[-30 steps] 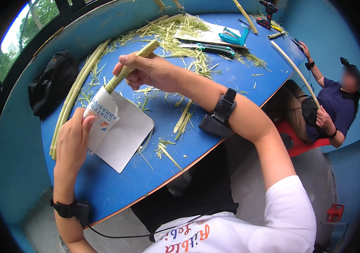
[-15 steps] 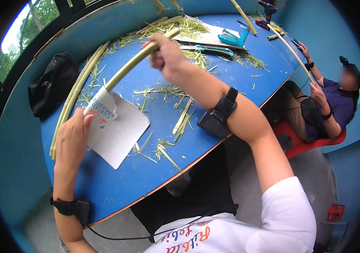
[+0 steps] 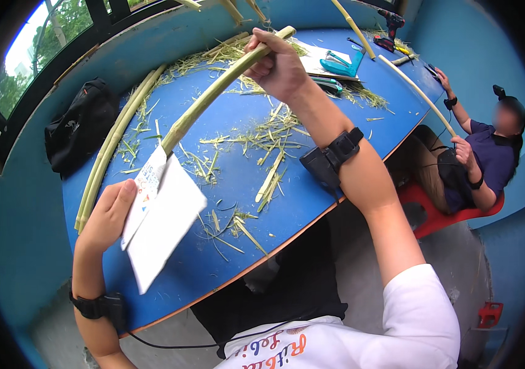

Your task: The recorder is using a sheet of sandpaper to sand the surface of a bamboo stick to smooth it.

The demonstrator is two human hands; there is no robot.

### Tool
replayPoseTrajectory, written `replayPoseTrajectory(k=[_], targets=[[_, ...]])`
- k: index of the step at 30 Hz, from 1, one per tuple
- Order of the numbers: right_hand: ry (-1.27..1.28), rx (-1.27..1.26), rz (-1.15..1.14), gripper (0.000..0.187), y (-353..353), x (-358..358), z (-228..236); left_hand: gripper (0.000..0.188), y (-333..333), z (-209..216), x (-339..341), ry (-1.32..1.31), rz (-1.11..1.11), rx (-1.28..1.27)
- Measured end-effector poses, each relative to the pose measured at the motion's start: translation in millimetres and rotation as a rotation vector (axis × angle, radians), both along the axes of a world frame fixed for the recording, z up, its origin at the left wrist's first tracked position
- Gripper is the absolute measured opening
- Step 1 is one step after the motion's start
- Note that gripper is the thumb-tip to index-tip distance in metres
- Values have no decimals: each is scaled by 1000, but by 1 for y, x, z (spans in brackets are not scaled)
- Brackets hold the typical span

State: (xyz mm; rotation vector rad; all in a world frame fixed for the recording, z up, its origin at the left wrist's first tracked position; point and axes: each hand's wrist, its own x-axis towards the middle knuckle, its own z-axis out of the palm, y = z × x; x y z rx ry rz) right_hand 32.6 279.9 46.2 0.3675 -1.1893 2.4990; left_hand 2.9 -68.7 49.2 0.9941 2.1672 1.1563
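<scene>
My right hand (image 3: 281, 72) is closed around a green-yellow bamboo pole (image 3: 213, 97), close to its far end. The pole slants down to the left, raised above the table. Its lower part goes into a folded sheet of sandpaper (image 3: 167, 222), white backing outward with print on it. My left hand (image 3: 103, 216) clasps the folded edge of this sheet around the pole, thumb on top. The rest of the sheet hangs loose to the right. The pole's lower end is hidden by the sheet and my left hand.
Bamboo shavings (image 3: 268, 132) litter the blue table (image 3: 213, 252). Long bamboo poles (image 3: 111, 144) lie along its left edge, beside a black bag (image 3: 84, 126). A teal tool (image 3: 341, 64) and a drill (image 3: 391, 24) lie at the back. A seated person (image 3: 490, 147) holds another pole at right.
My right hand and the bamboo pole have moved up and to the right, with more pole showing beyond the sandpaper. The sheet's loose part has swung downward. My left hand has shifted slightly lower.
</scene>
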Motion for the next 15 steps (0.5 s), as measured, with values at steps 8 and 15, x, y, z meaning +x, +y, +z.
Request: replayPoseTrajectory(k=[8, 15], targets=[[-115, -46, -117, 28, 13, -7, -18, 47, 19, -10, 2, 412, 31, 7], [-412, -204, -493, 29, -5, -4, -8, 45, 25, -7, 1, 867, 131, -129]])
